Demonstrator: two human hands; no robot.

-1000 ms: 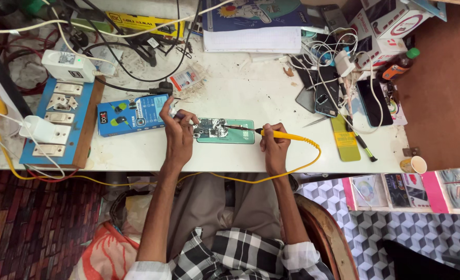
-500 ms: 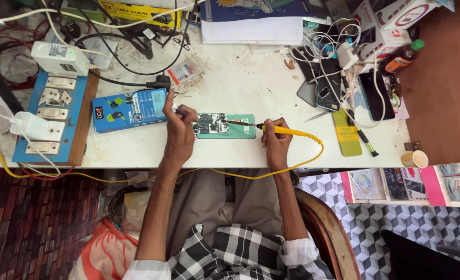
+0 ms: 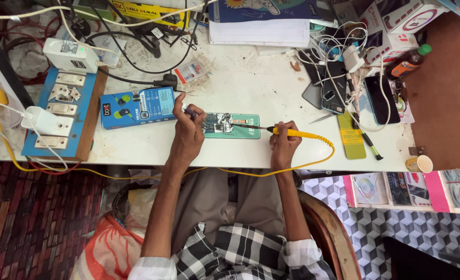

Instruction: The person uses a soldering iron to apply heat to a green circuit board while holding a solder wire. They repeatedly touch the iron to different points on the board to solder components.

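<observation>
Broadly, the white, stained table (image 3: 250,88) carried a blue wooden switchboard (image 3: 64,116) at its left and a blue rectangular box (image 3: 136,107) beside it. Near the front edge lay a green rectangular mat (image 3: 245,129) with a small silvery circuit board (image 3: 218,123) on it. The left hand (image 3: 188,136) pinched a small dark tool (image 3: 190,111) beside the board. The right hand (image 3: 284,145) had its fingers wrapped around a yellow-handled soldering iron (image 3: 292,133), tip toward the board.

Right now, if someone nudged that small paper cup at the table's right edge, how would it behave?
The paper cup looks thin and light, so it would probably slide or tip easily. It stands at the very corner of the table, so a nudge might send it off. It would likely crush if squeezed.
</observation>
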